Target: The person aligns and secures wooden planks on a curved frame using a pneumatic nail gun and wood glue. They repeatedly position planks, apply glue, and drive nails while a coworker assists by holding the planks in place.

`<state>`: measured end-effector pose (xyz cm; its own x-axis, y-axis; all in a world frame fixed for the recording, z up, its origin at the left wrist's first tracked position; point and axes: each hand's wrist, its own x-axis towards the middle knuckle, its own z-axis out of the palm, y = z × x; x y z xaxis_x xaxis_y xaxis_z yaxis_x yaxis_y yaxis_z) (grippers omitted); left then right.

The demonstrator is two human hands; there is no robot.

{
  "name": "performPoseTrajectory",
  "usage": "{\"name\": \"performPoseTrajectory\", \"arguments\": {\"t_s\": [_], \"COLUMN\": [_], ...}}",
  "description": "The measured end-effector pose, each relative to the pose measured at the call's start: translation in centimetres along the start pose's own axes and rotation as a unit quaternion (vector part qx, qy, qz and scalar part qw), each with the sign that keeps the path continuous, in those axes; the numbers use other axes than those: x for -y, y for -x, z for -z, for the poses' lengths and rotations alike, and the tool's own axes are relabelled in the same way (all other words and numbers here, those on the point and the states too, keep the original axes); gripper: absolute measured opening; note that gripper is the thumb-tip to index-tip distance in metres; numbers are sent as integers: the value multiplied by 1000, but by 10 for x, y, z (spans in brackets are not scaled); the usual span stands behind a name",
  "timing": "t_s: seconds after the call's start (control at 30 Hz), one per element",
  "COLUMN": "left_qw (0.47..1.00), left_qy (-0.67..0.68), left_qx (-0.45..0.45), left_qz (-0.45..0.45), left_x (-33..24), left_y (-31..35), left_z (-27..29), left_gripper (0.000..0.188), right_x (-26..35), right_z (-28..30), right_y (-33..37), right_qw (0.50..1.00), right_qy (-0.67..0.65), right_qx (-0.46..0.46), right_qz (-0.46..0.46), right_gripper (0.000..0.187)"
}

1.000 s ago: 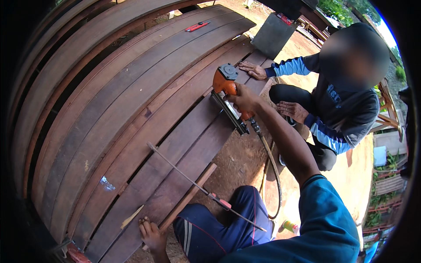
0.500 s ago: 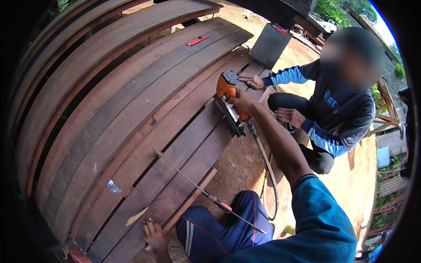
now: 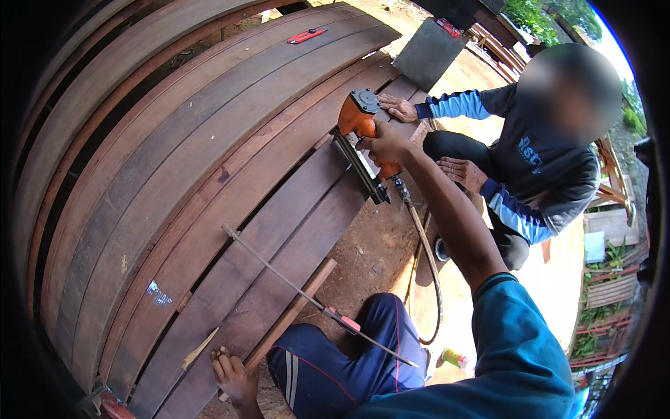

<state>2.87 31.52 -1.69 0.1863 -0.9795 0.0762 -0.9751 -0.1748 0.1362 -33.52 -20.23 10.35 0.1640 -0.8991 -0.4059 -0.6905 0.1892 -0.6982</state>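
My right hand (image 3: 385,144) grips an orange and black nail gun (image 3: 358,122) by its handle. The tool is held at the near side of the dark wooden boards (image 3: 265,255), with a hose (image 3: 434,297) hanging from its handle. Lower left, my left hand (image 3: 234,376) rests with its fingers over the edge of the nearest board. Beside those fingers lies a pale wood sliver (image 3: 198,350). A long bar clamp (image 3: 280,274) with a red part crosses the boards between my hands. Whether the nail gun's nose touches anything, I cannot tell.
A co-worker (image 3: 541,150) crouches at right, one hand (image 3: 398,107) flat on the boards' far end. A dark block (image 3: 429,52) stands there too. Silver strips (image 3: 158,293) and a red knife-like tool (image 3: 307,35) lie on the planks. A can (image 3: 455,358) is near my knee.
My view has shifted slightly, so the boards and clamp sit a little further left and up. My right hand still holds the nail gun; the left hand stays on the board edge.
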Motion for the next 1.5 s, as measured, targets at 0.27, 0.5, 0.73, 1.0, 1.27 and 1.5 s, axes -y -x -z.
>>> {"name": "performPoseTrajectory", "arguments": {"t_s": [0.27,0.5,0.73,1.0,1.27,1.5], "left_qw": [999,1000,999,999,999,999], "left_qy": [-5,2,12,-2,-1,1], "left_qx": [-29,2,25,25,31,47], "left_qz": [-18,-6,23,26,28,10], "left_x": [-1,1,0,2,1,0], "left_y": [-1,0,1,4,3,2], "left_z": [2,3,6,-2,2,10], "left_gripper": [64,53,51,56,56,53], "right_x": [-3,-12,-29,-32,-34,-38], "right_z": [-6,-1,19,12,11,10], "right_y": [4,-6,51,75,76,61], "right_qw": [998,999,997,997,997,997], "right_qy": [-37,-9,-62,-57,-52,-59], "right_qx": [-37,-37,-42,-38,-42,-30], "right_qz": [24,36,-21,21,31,38], "right_gripper": [35,33,32,38,38,41]}}
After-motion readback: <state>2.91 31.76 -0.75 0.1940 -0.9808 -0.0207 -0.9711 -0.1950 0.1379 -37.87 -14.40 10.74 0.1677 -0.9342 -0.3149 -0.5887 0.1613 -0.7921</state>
